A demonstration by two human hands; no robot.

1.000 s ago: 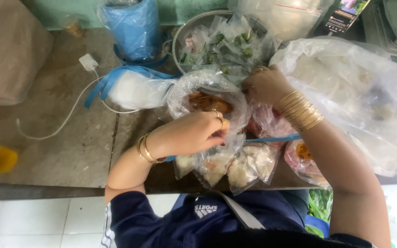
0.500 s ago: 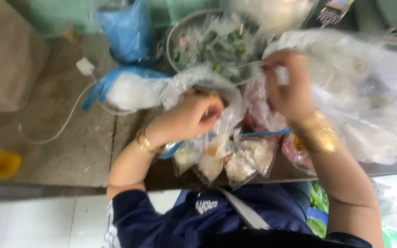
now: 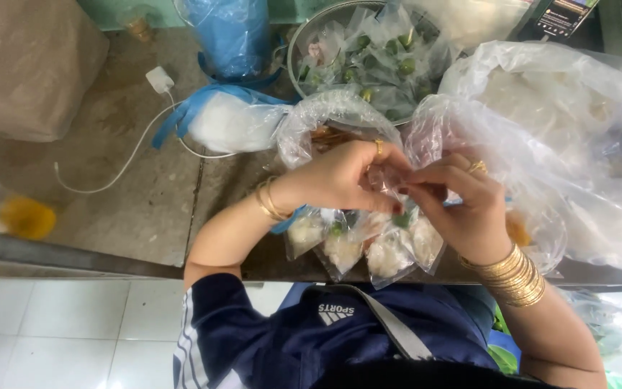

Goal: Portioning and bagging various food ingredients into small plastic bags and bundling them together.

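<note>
My left hand [image 3: 340,176] and my right hand [image 3: 462,205] meet over the counter edge, both pinching a small clear plastic bag [image 3: 383,180] between the fingertips. Below the hands lie several small filled clear packets [image 3: 365,245] with white food and a green piece inside. Behind the left hand stands an open clear bag [image 3: 329,119] with brown food in it. Gold bangles ring both wrists.
A metal bowl [image 3: 304,43] at the back holds several clear packets with green pieces. A large clear bag of white food [image 3: 563,108] fills the right. A blue plastic bag [image 3: 232,29], a white bundle [image 3: 235,126], a charger cable [image 3: 138,144] and a brown sack [image 3: 30,65] lie left.
My right hand came back from the big bag on the right and joined my left hand on the small bag. The camera tilted slightly.
</note>
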